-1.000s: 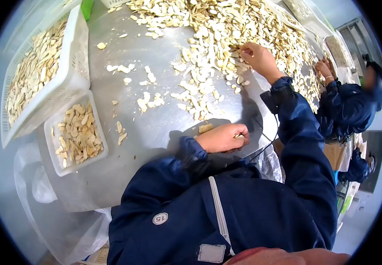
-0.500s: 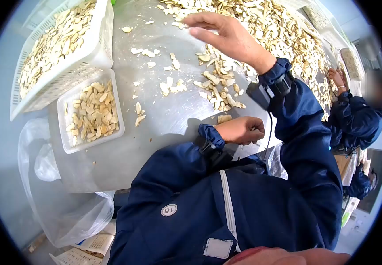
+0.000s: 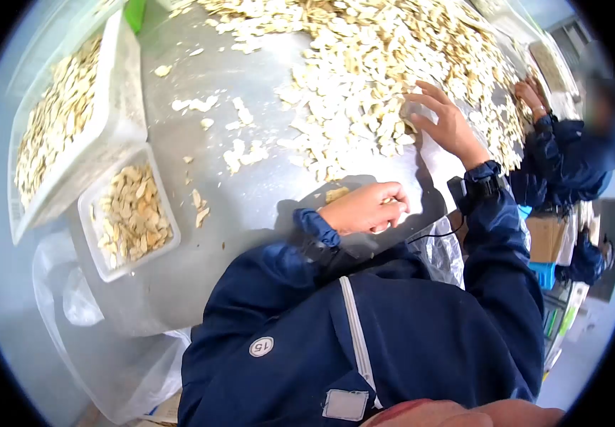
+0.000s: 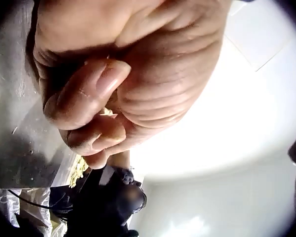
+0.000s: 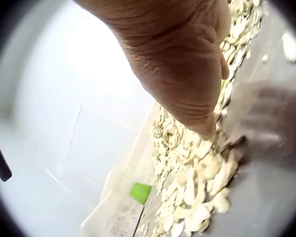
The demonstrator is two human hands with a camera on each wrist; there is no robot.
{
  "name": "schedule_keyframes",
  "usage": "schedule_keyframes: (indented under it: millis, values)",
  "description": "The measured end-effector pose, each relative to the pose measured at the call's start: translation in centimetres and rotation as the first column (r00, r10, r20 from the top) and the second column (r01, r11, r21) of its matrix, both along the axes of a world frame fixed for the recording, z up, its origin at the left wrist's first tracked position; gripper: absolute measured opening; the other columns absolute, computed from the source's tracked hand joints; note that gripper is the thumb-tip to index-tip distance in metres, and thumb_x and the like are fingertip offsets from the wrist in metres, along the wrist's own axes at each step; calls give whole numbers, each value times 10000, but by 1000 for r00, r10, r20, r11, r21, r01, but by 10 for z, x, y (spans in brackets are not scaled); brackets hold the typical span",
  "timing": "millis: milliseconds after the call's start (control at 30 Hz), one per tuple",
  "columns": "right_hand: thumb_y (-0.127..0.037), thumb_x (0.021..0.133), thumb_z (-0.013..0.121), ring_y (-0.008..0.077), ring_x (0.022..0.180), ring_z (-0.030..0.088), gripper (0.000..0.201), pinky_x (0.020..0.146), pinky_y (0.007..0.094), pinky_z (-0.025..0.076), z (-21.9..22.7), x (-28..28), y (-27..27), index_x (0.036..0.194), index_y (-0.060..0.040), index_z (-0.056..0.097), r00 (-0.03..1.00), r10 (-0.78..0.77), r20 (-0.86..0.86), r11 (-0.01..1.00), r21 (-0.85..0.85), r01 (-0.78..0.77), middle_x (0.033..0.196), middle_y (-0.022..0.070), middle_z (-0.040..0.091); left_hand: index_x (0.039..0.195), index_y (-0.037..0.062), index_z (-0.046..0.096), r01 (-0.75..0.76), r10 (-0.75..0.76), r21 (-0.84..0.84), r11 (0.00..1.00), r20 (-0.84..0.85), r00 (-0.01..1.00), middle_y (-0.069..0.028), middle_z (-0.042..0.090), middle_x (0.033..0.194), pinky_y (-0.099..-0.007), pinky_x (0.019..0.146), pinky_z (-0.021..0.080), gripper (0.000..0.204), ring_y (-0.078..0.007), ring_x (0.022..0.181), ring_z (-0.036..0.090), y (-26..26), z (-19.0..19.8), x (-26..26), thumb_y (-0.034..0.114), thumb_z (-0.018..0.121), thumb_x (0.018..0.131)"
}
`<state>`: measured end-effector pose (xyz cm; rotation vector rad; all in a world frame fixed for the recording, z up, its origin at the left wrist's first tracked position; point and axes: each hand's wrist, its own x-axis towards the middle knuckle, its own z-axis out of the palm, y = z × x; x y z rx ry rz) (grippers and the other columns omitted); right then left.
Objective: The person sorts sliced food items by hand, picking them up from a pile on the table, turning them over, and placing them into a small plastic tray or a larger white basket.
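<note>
Close to my body, my left hand (image 3: 364, 208) is curled above the metal table, holding pale dried slices. In the left wrist view its bent fingers (image 4: 83, 94) fold against the palm, and a bit of slice (image 4: 107, 112) peeks out between them; the rest is hidden. My right hand (image 3: 446, 121) reaches over the near right edge of a broad spread of pale dried slices (image 3: 364, 78), its fingers apart. The right wrist view has the thumb side low over the slices (image 5: 192, 192). One browner slice (image 3: 336, 193) lies beside my left wrist.
At the left, a large white basket (image 3: 119, 107) full of slices stands behind a small white tray (image 3: 172, 242) of slices. Small loose groups (image 3: 243, 153) dot the metal table (image 3: 179, 285). Another person (image 3: 571, 156) works at the right. A clear plastic bag hangs at the table's edge.
My right hand went from the slices leftward with fingers extended, then came back right to the edge of the spread. More slices now lie at its near side. The left hand stays curled.
</note>
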<state>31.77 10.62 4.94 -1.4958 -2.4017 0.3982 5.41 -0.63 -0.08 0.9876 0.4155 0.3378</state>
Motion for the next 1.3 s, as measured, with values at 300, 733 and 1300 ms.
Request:
schedule_keyframes:
  millis: [300,733,1300]
  values:
    - [-194,956,728,370,1121,673,215,934,425,567,-3,0,-12,1148,-114,782,988,-126,-86,988,75,133,1216,121,732,1232,64,564,-66,71,-127,990,42,997,-14,580,952,-187,471,306,169,-47,705,556,2,3,-4,172,544,1104]
    - [-193,909,731,307,1096,661,166,955,425,539,-26,-53,9,1027,-85,777,999,38,16,949,313,-41,1154,81,743,1165,43,593,-118,140,-206,971,93,986,10,562,859,-191,518,334,168,-41,638,456,4,4,-8,195,547,1109]
    - [-224,946,685,355,892,719,213,778,450,577,-4,-52,-13,1106,-126,785,994,-105,-26,989,101,107,984,124,750,1143,37,606,-156,192,-252,955,125,973,-6,571,852,-183,476,293,169,-28,577,406,4,2,-6,193,549,1113]
